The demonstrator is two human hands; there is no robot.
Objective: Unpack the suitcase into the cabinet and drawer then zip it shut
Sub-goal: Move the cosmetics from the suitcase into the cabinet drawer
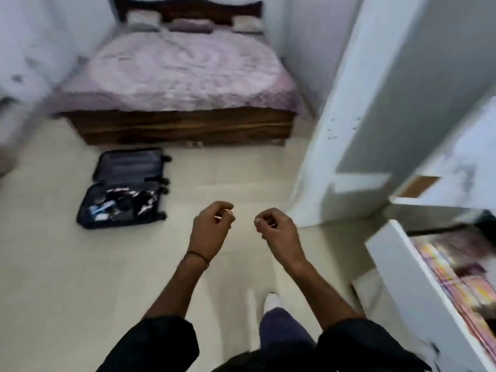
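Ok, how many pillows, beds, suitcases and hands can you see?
Pillows: 3 - left pillow, middle pillow, right pillow
Beds: 1 - bed
Suitcases: 1 - suitcase, lying open on the floor
Hands: 2 - left hand, right hand
Total: 7

A: How does the light look?
B: Soft, even indoor light; the pale floor [80, 277] carries only faint shadows.
A: And the sharpness?
B: Motion blur smears the whole frame, worst on the bed [174, 76] and the drawer [397, 277] at right. The wide lens bends the cabinet door [375, 103] and its straight edges toward the corners.
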